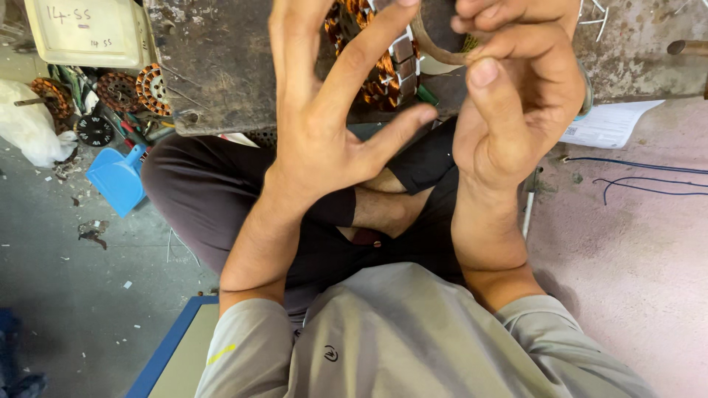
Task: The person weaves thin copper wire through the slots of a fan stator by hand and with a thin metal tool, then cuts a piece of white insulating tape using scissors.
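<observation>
Nearest to me, both forearms rise from grey sleeves over crossed legs toward the wound stator (383,63), my landmark, which lies on the worn bench (221,66). The left hand (324,125) is spread wide, palm toward me, wrist bent back; its index finger reaches up across the stator's copper coils, and the thumb points right, below the stator. The right hand (516,110), right of the stator, is curled, fingers pressed together and pinching a pale curved strip (435,48) that arcs over the stator's right edge. Far left of the stator, spare wound stators (136,88) and a blue scoop (118,180) lie on the floor.
</observation>
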